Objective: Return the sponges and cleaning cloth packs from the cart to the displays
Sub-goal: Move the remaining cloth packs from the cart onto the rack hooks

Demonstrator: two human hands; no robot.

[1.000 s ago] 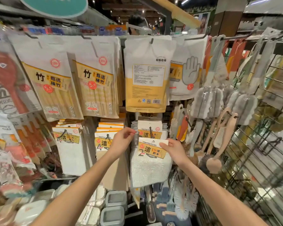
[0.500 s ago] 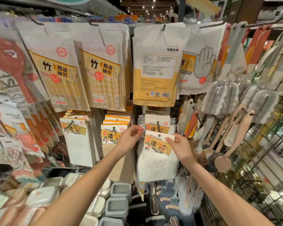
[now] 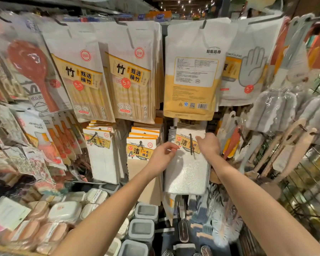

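A white cleaning cloth pack (image 3: 187, 170) with a yellow header card hangs in front of me at the middle of the display. A black peg hook (image 3: 191, 145) passes through its card, with more of the same packs stacked behind it. My left hand (image 3: 162, 157) pinches the left edge of the card. My right hand (image 3: 208, 145) grips the card's right edge, its fingers partly hidden behind the pack. The cart and any sponges are out of view.
Similar cloth packs hang to the left (image 3: 140, 148) and further left (image 3: 100, 143). Chopstick packs (image 3: 131, 76) and a yellow-white pouch (image 3: 192, 71) hang above. Long-handled brushes (image 3: 284, 145) hang on the right, by a wire rack (image 3: 307, 182). Lidded boxes (image 3: 144, 211) lie on the shelf below.
Both hands lifted the cloth pack up and back against the display; its card now sits on the peg hook. The view moved closer and tilted upward.
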